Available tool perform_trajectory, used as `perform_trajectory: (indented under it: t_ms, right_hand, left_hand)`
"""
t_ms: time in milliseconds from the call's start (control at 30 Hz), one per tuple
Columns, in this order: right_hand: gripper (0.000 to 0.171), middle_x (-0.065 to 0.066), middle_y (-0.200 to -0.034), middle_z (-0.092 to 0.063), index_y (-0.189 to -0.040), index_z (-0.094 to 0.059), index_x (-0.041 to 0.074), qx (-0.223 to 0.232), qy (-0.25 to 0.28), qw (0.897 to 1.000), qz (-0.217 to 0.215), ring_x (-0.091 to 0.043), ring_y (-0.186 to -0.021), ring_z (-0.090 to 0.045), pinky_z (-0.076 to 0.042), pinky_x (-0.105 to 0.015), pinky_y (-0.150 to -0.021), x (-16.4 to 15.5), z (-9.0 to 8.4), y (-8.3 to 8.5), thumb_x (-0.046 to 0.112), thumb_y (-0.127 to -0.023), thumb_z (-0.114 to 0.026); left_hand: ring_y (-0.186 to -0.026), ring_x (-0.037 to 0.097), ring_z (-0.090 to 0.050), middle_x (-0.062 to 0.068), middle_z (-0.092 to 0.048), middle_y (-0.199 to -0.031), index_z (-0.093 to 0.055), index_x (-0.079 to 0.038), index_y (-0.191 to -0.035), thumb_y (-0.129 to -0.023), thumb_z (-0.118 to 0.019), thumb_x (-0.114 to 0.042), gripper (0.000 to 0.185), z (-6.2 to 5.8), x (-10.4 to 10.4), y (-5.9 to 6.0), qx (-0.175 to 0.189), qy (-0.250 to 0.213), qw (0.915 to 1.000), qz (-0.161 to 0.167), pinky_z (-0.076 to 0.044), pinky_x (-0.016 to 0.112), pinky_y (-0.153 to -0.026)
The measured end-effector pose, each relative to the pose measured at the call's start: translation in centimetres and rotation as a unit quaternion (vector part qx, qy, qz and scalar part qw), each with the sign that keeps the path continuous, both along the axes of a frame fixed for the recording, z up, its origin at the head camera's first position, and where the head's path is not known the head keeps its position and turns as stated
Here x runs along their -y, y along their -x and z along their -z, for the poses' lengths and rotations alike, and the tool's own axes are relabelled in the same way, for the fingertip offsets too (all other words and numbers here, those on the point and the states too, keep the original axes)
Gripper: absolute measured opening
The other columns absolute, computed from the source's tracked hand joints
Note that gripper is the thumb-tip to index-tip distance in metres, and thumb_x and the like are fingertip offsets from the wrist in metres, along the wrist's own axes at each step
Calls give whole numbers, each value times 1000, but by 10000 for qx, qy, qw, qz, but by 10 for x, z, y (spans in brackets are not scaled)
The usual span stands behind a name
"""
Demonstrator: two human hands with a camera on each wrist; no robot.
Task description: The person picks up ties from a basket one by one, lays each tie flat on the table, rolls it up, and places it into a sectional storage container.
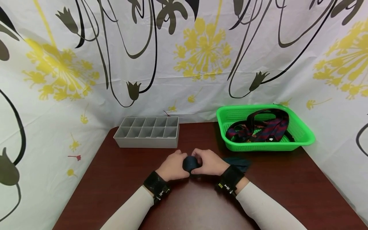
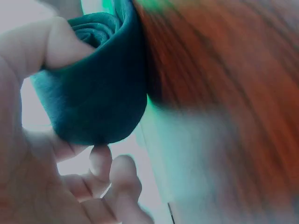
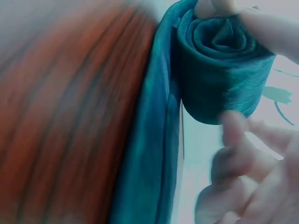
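A dark blue-green necktie (image 1: 190, 164), partly wound into a roll, stands on edge on the table between both hands. My left hand (image 1: 173, 166) holds the roll from its left side, and in the left wrist view the thumb presses the coil's (image 2: 100, 98) upper edge with fingers beneath. From the other side, my right hand (image 1: 212, 162) grips the same roll; the right wrist view shows its spiral end (image 3: 226, 39) between thumb and fingers. The unrolled tail (image 1: 238, 163) runs flat to the right, partly hidden behind the right hand and wrist.
A grey divided box (image 1: 148, 142) with several compartments stands at the back left of the dark wooden table (image 1: 115, 191). At the back right is a green plastic basket (image 1: 258, 147) containing patterned neckties (image 1: 273, 127). A printed cloth (image 1: 172, 64) hangs behind the table.
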State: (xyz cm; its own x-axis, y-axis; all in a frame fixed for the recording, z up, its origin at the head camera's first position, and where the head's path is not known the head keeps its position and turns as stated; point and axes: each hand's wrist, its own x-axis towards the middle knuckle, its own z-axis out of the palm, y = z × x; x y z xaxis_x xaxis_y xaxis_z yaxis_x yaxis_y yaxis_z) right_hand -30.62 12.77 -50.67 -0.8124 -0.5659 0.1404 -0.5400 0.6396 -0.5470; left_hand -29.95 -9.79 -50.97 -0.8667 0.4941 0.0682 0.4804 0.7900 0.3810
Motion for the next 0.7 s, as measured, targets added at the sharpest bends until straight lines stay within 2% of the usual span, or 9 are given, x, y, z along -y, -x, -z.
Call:
perform_trajectory:
  t_ms: [100,200,300,400,533,633,700]
  right_hand:
    - [41,10,-72,-60,-104,-65,25,-109,37,9999,50,-7,-67,-56,-49,-27,-69,1,-1,0,36,-76,-92]
    - [37,11,-71,-60,-96,-65,24,-40,-291,9995,100,-7,-65,-55,-49,-27,-68,-1,0,1,31,-73,-93]
    - [39,13,-76,-64,-95,-65,24,76,-613,9981,73,-5,-68,-57,-51,-27,-70,-3,3,2,30,-71,-94]
    - [47,13,-79,-66,-105,-64,23,161,-441,9989,-40,-5,-71,-60,-52,-28,-72,-3,2,2,34,-72,-95]
    - [51,10,-75,-63,-114,-63,24,83,-57,9999,-95,-5,-69,-58,-51,-27,-71,-1,-1,1,39,-75,-93]
    - [43,9,-71,-59,-106,-64,24,-28,-110,9999,-7,-6,-66,-55,-49,-26,-67,-1,-1,1,36,-76,-92]
    - [38,9,-71,-60,-100,-64,23,-3,-326,9994,68,-7,-65,-55,-49,-27,-67,-2,-1,2,31,-75,-91]
  left_hand:
    - [-74,13,-54,1,-55,-96,-68,-17,-112,-72,-85,-37,47,0,1,0,-13,48,9999,-91,-49,28,-65]
    - [-77,14,-55,0,-55,-98,-66,-19,-116,-74,-83,-36,48,0,2,0,108,-66,9999,-47,-50,29,-68]
    - [-79,12,-56,-1,-56,-99,-67,-19,-119,-76,-83,-37,50,1,3,0,200,-164,9997,40,-52,28,-72]
    - [-78,11,-55,-2,-56,-96,-70,-18,-117,-77,-84,-39,47,1,3,-1,68,-133,9999,22,-52,27,-70]
    - [-73,12,-53,-1,-55,-93,-71,-18,-110,-76,-83,-41,43,0,2,-1,-133,-69,9999,-70,-49,27,-64]
    - [-74,13,-53,0,-55,-94,-69,-18,-110,-74,-83,-40,45,0,1,0,-80,-56,9999,-60,-49,28,-64]
    - [-76,13,-55,1,-56,-97,-67,-18,-115,-74,-83,-39,49,1,1,0,59,-44,10000,-20,-50,28,-66]
